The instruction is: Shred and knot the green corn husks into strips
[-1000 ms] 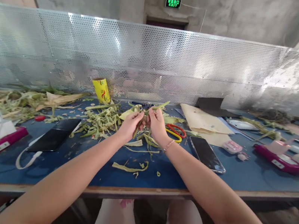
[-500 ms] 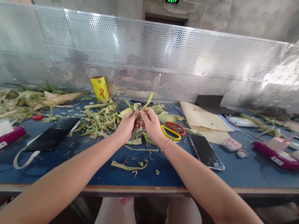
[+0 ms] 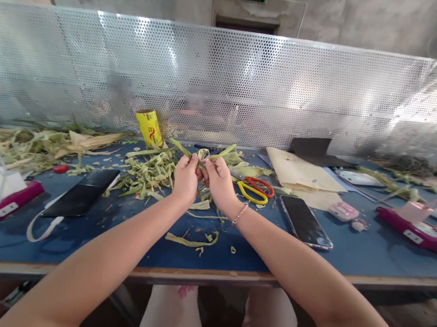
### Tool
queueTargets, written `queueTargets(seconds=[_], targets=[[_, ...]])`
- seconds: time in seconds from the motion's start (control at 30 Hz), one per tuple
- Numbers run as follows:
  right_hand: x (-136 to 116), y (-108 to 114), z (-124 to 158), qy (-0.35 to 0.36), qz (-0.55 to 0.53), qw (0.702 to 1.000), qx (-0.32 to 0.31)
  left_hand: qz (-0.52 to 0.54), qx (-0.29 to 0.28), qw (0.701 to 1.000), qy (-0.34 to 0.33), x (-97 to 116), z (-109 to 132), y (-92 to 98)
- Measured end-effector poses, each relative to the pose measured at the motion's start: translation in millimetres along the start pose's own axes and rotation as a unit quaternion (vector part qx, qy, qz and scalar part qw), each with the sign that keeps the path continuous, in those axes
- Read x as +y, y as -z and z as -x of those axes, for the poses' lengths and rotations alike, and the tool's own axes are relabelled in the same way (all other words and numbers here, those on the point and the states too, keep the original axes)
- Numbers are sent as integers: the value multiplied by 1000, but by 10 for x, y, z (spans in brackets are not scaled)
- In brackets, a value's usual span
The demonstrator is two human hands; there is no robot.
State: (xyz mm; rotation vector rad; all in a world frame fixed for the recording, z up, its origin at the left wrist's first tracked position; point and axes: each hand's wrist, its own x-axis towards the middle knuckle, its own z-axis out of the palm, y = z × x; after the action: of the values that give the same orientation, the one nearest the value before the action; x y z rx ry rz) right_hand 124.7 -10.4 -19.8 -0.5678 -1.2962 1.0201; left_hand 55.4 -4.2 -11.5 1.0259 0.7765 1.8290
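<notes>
My left hand and my right hand meet over the middle of the blue table, fingertips pinched together on green leaf strips. One strip sticks out to the upper left, another to the upper right. How the strips join between the fingers is hidden. Left of my left hand lies a pile of curled green strips. Scissors with one red and one yellow handle lie just right of my right hand. Nearer the table edge is a loose pale strip.
A yellow tube leans behind the pile. A black power bank and magenta socket strip lie left. Rightward are a phone, brown paper, a pink case and another magenta strip. A perforated metal screen stands behind.
The green strip at the left of my fingers now reaches further to the upper left, and the right one leans more to the right. The view has shifted slightly.
</notes>
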Motion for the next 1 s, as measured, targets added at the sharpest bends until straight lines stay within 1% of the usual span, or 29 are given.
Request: queueTargets(seconds=[0.17,0.27,0.37,0.47,0.57,0.7,0.87,1.0], targets=[[36,-5,10,-2,-3,1000,8,14,-2,1000,14,19,9,-6],[66,18,-2,-2,-1,1000,10,21,-19,999,25,12,5,6],[93,88,-36,-24,-6,1000,10,6,-68,997,41,-4,-28,43],[112,185,-87,-52,-10,999,-2,-35,-138,985,92,1,-89,99],[130,264,-136,-44,-20,999,-8,-70,-186,972,123,27,-152,150],[147,307,-172,-27,-2,1000,3,-101,-228,963,101,45,-203,188],[115,316,-168,-44,-24,998,-31,-113,-235,963,69,16,-229,216],[81,315,-161,-50,-34,998,-29,-107,-246,962,57,-12,-243,234]])
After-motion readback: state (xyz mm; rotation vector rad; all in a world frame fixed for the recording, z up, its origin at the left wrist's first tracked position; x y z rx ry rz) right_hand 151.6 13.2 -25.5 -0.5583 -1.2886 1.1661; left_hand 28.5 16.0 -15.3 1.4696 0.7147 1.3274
